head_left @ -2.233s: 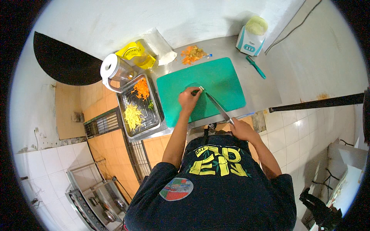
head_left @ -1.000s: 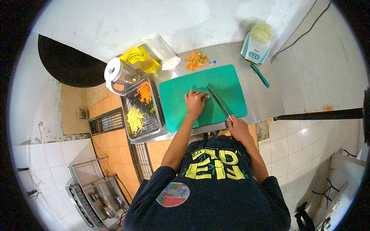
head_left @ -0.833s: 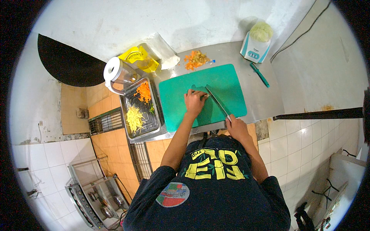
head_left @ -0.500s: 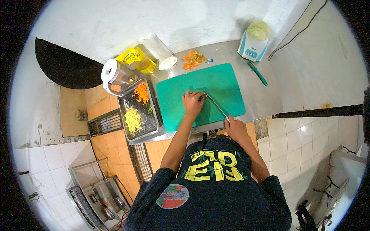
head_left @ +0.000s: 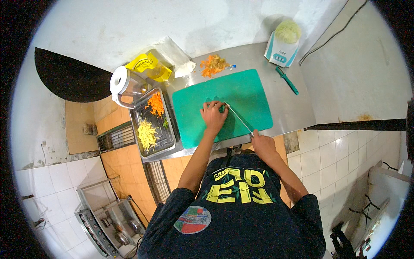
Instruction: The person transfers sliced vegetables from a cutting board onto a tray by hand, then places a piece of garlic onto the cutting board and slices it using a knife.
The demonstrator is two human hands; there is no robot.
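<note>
A green cutting board (head_left: pixel 254 93) lies on the steel table. My left hand (head_left: pixel 213 117) rests on it with curled fingers, pressing on something small that they mostly hide; a bit of dark green shows just beyond the fingertips. In my right hand (head_left: pixel 264 146), at the board's near right edge, is the handle of a knife (head_left: pixel 239 118). Its blade slants up and left across the board, and the tip is close beside my left fingers. The blade appears as a thin line, edge down.
A metal tray (head_left: pixel 161 144) at left holds shredded carrot (head_left: pixel 156 105) and pale yellow strips (head_left: pixel 147 134). Behind it are a blender jug (head_left: pixel 125 84) and a yellow pouch (head_left: pixel 151 67). Peelings (head_left: pixel 213 65) lie beyond the board. At right are a green-handled peeler (head_left: pixel 287 81) and a white-teal appliance (head_left: pixel 280 52).
The knife blade has turned to show a thinner profile, its tip still beside my left fingers. My left hand keeps nearly the same place on the board. The whole view has shifted slightly.
</note>
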